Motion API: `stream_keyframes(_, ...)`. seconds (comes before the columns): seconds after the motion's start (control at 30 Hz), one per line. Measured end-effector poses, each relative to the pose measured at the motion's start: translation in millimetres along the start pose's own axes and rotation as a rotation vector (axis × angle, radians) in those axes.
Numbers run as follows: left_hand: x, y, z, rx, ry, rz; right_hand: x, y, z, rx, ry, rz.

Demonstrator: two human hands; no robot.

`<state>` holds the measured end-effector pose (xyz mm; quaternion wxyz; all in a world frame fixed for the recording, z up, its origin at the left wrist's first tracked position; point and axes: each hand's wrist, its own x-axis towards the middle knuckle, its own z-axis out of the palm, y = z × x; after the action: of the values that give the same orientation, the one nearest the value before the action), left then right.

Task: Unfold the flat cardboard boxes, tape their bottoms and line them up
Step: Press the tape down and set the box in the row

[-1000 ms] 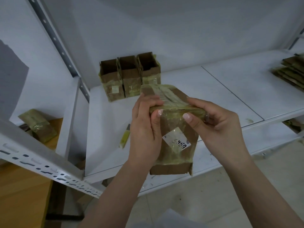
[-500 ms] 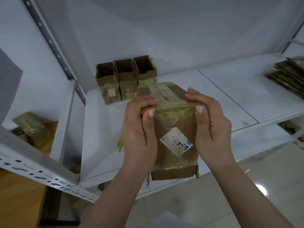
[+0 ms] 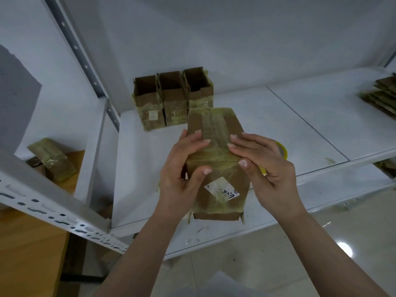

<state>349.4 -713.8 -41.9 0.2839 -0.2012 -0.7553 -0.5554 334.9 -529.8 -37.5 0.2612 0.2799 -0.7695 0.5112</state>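
At the far left, on the wooden surface (image 3: 27, 254) beyond the shelf upright, we see a tape-wrapped box (image 3: 53, 160) lying tilted. On the white shelf (image 3: 300, 129), against the back wall, we see three opened boxes (image 3: 173, 97) standing upright in a row, sides touching, open tops up.

Forward of that row, above the shelf, we hold the current cardboard box (image 3: 216, 163) with its taped bottom turned up and away from us and its open end toward us. A strip of yellowish tape (image 3: 212, 133) runs along the bottom seam and over the near edge onto the side wall, which carries a white label (image 3: 222, 190).

Our left hand (image 3: 182, 174) grips the left side of the box: fingers laid flat on the taped bottom, thumb curled onto the side wall above the label. Our right hand (image 3: 265, 166) clamps the right side in mirror fashion, fingers flat on the bottom, thumb pressing the tape at the edge. The fingertips of the two hands lie close together on the tape strip but do not touch.

Behind the right hand, a yellow tape roll (image 3: 282, 151) shows in part on the shelf. At the far right, a stack of flat boxes (image 3: 383, 95) lies on the shelf.
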Motion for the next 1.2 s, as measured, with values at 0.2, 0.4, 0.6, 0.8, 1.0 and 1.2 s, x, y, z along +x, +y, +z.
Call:
stream_keyframes(0.2, -2, 6, -3, -0.031, 0.014, -0.013, -5, -5, 7, -0.067, 0.023, -0.057)
stream_keyframes(0.4, 0, 15, -8, 0.030, -0.115, 0.053, -10, -7, 7, -0.033, -0.065, -0.027)
stream_keyframes(0.6, -11, 8, -1, 0.034, -0.031, 0.044, -16, -11, 17, -0.101, 0.031, -0.092)
stream_keyframes(0.8, -20, 9, 4, 0.080, -0.054, 0.056, -23, -13, 14, -0.157, -0.004, -0.090)
stream_keyframes(1.0, -19, 9, -20, 0.168, -0.225, -0.023, -26, -13, 3, -0.033, -0.123, 0.043)
stream_keyframes(1.2, -13, 6, -29, 0.081, -0.255, -0.146, -30, -8, -14, 0.048, -0.146, 0.190)
